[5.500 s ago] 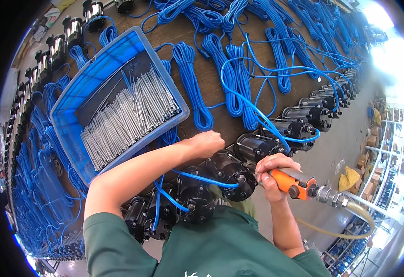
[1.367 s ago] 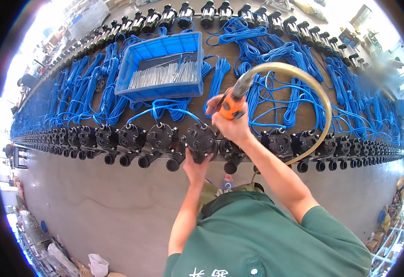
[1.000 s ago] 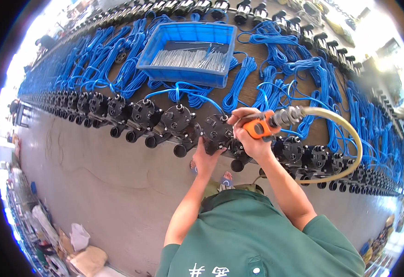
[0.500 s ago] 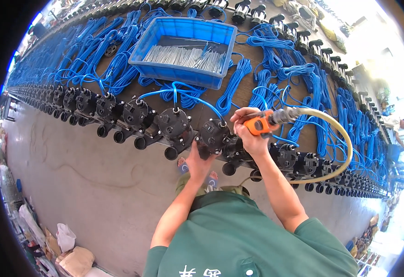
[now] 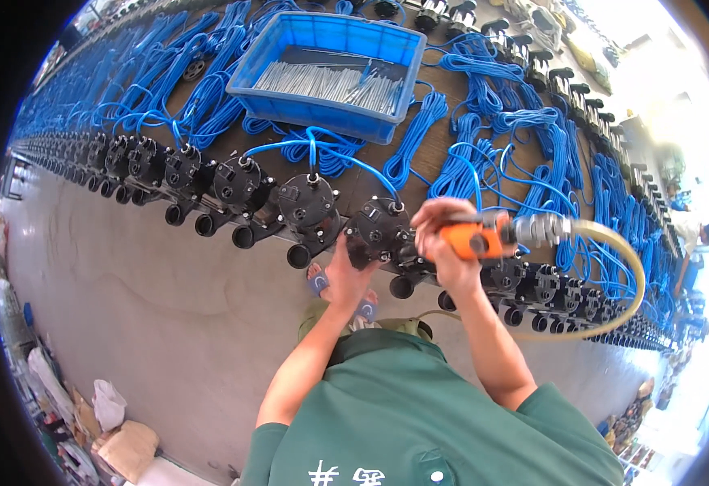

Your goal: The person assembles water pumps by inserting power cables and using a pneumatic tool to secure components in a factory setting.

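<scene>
My right hand [image 5: 449,243] is closed round an orange pneumatic tool [image 5: 477,238] with a metal hose coupling at its right end. It is raised just right of a black pump [image 5: 377,230], and some motion blurs the fingers. From that coupling a pale yellow air hose [image 5: 625,263] loops round and back towards my waist. My left hand [image 5: 346,274] grips the lower left side of the same pump, its fingers partly hidden behind the black casing. A blue cable [image 5: 370,172] rises from a fitting at the pump's top. The tool's tip is hard to make out.
Similar pumps [image 5: 306,201] stand in a long row along the near table edge. Behind them, a blue bin [image 5: 322,121] of thin metal rods stands among bundled blue cables [image 5: 417,138]. More black units [image 5: 565,81] line the far side. Bags [image 5: 127,449] lie on the floor at lower left.
My right hand and the orange tool have shifted slightly right and down, and the hose loop has swung right. My left hand stays on the same pump. The whole view has moved a little.
</scene>
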The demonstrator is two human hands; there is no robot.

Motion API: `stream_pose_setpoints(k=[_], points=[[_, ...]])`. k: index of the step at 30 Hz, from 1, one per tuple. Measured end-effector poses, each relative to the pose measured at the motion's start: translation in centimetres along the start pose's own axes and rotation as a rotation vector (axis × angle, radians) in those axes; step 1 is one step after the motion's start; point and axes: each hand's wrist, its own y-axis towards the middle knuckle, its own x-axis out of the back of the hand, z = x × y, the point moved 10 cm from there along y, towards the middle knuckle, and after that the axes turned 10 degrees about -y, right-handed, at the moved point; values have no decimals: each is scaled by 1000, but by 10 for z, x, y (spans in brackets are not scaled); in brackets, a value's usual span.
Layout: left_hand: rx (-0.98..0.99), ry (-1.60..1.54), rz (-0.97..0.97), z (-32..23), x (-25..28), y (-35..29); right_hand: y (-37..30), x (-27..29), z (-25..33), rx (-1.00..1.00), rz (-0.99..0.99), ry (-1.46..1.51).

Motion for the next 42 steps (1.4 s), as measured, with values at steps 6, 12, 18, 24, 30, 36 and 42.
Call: stream_pose_setpoints(k=[6, 12, 18, 24, 30, 36, 42], points=[[-40, 44, 33, 8, -1, 6, -9, -34, -12, -5, 114, -223], [18, -225, 306, 7, -8, 42, 33, -51, 45, 140, 115, -7], [-77, -299, 429, 31, -36, 42, 91, -52, -4, 45, 4, -190], [-67, -175, 119, 7, -10, 26, 93, -55, -42, -34, 52, -244], [-164, -122, 248, -12, -35, -45, 70, -39, 70, 219, 89, -117], [-105, 74, 11, 12, -79, -56, 0, 20, 96, 226, 144, -35], [-84, 73, -131, 8, -80, -67, -30, 44, 60, 92, 206, 50]])
